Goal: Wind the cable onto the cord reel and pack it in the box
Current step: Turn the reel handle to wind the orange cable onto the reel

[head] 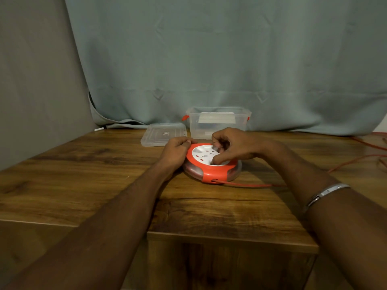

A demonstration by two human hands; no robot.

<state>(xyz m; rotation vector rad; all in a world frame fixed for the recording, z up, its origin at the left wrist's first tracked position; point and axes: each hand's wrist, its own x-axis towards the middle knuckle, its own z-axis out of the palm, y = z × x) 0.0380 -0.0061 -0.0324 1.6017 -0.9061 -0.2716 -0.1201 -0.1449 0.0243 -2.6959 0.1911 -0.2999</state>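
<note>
Lying flat on the wooden table (88, 181), the cord reel (211, 164) sits directly before me with its white socket face up, presumably so the inner disc can be turned while the red housing stays put. Its red cable (251, 185) leaves a slot at the near edge and trails off to my right across the table, so much of it appears not yet wound in. I press my left hand (176, 150) against the reel's left rim, fingers curled closed around the edge, which I judge steadies the housing. I rest my right hand (229, 146) on the white face, fingers bent and pinched narrow on what seems a winding knob; the knob itself is hidden. Behind the reel stands the clear box (217, 122), open and ready to receive it, with its lid (163, 133) lying flat just to its left.
</note>
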